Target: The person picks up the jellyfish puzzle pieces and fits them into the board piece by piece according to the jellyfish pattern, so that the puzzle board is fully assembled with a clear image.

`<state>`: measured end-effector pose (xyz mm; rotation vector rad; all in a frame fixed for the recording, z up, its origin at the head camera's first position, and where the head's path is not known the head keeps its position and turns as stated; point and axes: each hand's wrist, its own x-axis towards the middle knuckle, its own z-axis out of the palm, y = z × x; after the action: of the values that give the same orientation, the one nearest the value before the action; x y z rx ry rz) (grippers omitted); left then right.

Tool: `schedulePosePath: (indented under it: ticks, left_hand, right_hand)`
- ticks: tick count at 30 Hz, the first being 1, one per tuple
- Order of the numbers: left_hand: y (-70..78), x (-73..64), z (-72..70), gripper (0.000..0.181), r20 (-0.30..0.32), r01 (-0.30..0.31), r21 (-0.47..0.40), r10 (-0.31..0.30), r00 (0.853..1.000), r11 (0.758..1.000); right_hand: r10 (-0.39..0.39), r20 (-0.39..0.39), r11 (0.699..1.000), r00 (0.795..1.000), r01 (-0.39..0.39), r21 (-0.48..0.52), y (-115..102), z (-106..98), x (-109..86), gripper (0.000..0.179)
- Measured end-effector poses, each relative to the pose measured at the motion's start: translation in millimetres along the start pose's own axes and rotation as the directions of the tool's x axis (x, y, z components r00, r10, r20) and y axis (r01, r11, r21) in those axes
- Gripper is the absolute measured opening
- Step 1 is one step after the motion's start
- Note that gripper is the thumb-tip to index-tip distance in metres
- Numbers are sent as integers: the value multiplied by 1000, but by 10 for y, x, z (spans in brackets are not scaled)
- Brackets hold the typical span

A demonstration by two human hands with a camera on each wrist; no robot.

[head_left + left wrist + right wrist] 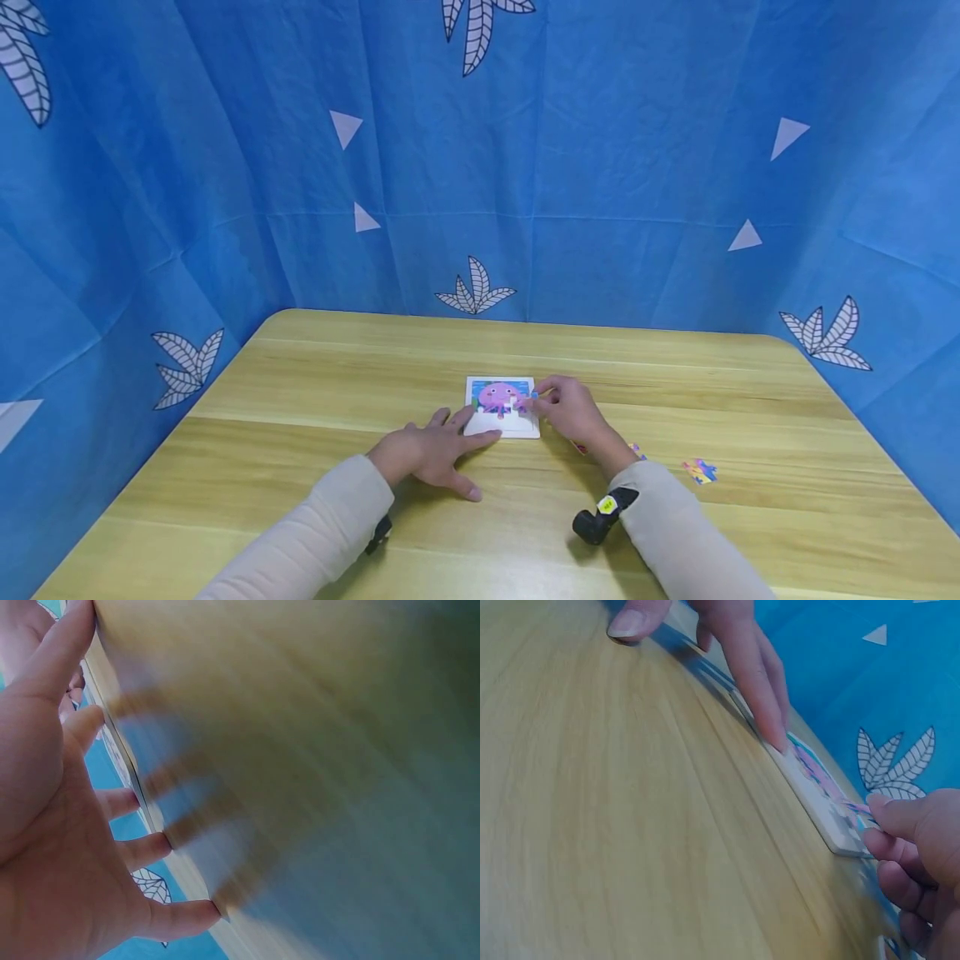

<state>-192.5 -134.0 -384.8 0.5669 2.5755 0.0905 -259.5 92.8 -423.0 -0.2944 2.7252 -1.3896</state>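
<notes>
A white puzzle board (501, 426) with a partly filled pink octopus picture (501, 396) lies on the wooden table. My left hand (442, 454) spreads its fingers at the board's left and near edges, fingertips resting at the rim. In the left wrist view the left hand (67, 817) shows straight, parted fingers touching the tabletop side. At the board's right side, my right hand (572, 408) pinches a small puzzle piece between thumb and forefinger. The right wrist view shows that puzzle piece (860, 808) tilted just above the picture, with the right hand (922, 855) largely covering it.
Loose puzzle pieces (701, 472) lie on the table to the right, and others show partly behind the right forearm. The wooden table (360, 367) reaches back to a blue curtain (637, 167) with leaf and triangle prints.
</notes>
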Motion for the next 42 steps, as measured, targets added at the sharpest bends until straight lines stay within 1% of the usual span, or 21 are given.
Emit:
schedulePosePath:
  ticks: [3,5,11,17,26,30,35,42]
  left_hand:
    - [7,-3,-8,83,-1,0,12,0,1000,1000]
    - [14,-7,-15,84,0,-1,20,1,1000,1000]
    - [22,-19,-25,84,4,-2,24,2,1000,1000]
    - [12,-18,-11,85,2,-3,12,3,1000,1000]
    - [5,6,-1,85,4,-2,2,2,1000,1000]
    - [9,6,0,84,3,-2,-3,2,1000,1000]
    - [15,-1,0,84,4,2,-8,-2,1000,1000]
    - [17,-9,-7,84,4,4,-12,-4,1000,1000]
  right_hand:
    - [4,-14,1000,1000,-4,-6,-31,40,11,21]
    - [-9,-25,1000,1000,8,-22,-48,58,16,21]
    - [-17,-36,994,999,13,-108,-53,99,52,22]
    - [-13,-44,987,999,6,-162,-65,128,69,25]
    - [66,-48,972,997,-75,-224,-139,141,63,29]
    - [97,-52,958,994,-108,-264,-149,155,78,33]
    - [104,-55,944,993,-116,-308,-156,155,106,37]
    - [149,-33,936,988,-152,-318,-168,124,151,44]
